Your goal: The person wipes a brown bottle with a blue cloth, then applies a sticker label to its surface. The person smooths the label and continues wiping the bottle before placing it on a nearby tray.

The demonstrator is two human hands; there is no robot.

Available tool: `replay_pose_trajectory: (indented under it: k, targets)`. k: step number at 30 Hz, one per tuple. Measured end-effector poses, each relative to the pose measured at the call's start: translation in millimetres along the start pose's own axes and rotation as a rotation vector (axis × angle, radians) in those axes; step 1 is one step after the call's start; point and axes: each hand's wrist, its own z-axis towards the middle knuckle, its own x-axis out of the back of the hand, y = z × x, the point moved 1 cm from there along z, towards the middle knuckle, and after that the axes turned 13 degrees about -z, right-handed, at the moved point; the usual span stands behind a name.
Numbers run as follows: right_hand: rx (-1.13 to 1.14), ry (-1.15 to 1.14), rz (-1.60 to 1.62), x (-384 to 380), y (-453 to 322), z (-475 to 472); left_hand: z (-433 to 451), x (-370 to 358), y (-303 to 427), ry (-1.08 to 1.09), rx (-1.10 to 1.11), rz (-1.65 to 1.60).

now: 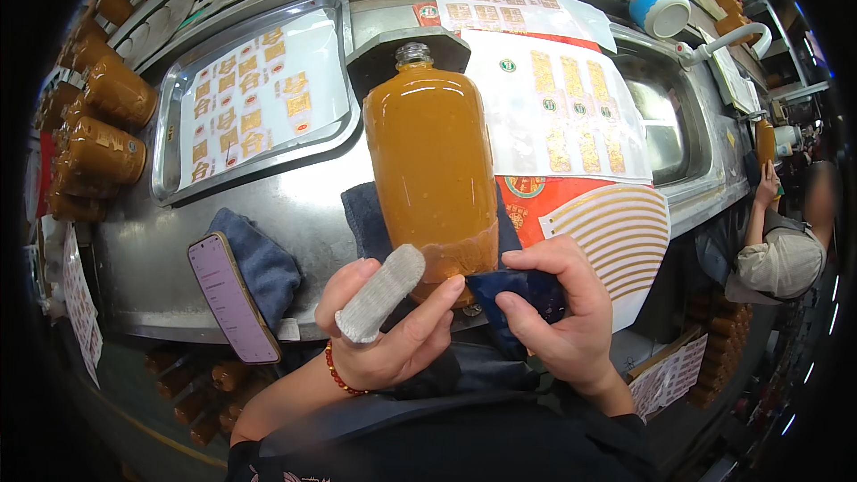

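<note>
An orange-brown glazed bottle (432, 161) lies on its side on a dark blue cloth (361, 211), its clear neck resting in a dark metal support (445, 47). Around its near end runs a translucent, pinkish band (462, 256) with an uneven edge. My left hand (395, 328) wears a grey knit finger sleeve on one digit. Its fingers are spread, one fingertip at the bottle's base beside the blue piece's corner. Between thumb and fingers, my right hand (569, 314) grips a thin dark blue flexible piece (515, 301), partly hidden by the hand.
A metal tray (164, 171) of decal sheets lies left, above a phone (231, 298) leaning on a blue cloth (258, 268). Decal sheets (559, 114) and gold-striped arcs (612, 241) lie right, before a sink (669, 127). A co-worker (780, 254) handles another bottle.
</note>
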Motion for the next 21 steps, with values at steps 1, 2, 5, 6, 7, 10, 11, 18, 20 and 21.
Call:
replay_pose_trajectory:
  k: [1, 2, 5, 6, 7, 10, 11, 18, 20, 21]
  targets:
    - [0.01, 0.005, -0.012, 0.3, -0.9, 0.8, 0.0, 0.4, -0.1, 0.002, -0.002, 0.005]
    - [0.02, 0.009, -0.024, 0.8, -2.1, 1.9, 0.1, 0.9, -0.2, 0.005, -0.003, 0.011]
    - [0.033, 0.01, -0.035, -0.1, -3.3, 3.4, 0.3, 5.8, 1.0, -0.012, -0.013, 0.056]
    - [0.034, 0.008, -0.037, -0.4, -3.6, 3.9, -0.5, 6.7, 0.6, -0.009, -0.011, 0.044]
    - [0.038, 0.006, -0.045, -0.4, -3.8, 4.3, -1.3, 7.5, 0.1, -0.006, -0.009, 0.033]
    - [0.046, 0.001, -0.064, 0.0, -4.5, 5.6, -0.8, 6.9, 0.0, 0.001, -0.024, 0.018]
    - [0.048, -0.001, -0.065, 0.1, -4.8, 6.1, -0.2, 6.2, 0.1, 0.003, -0.032, 0.016]
    - [0.004, -0.085, -0.004, 3.2, -5.5, 11.7, 2.0, 3.7, 1.1, 0.006, -0.031, 0.005]
    - [-0.02, -0.115, 0.048, 3.6, -3.3, 12.2, 0.5, 2.4, 1.3, 0.022, -0.024, -0.009]
    - [-0.032, -0.13, 0.074, 3.7, -2.1, 12.2, 0.4, 2.0, 1.2, 0.023, -0.019, -0.015]
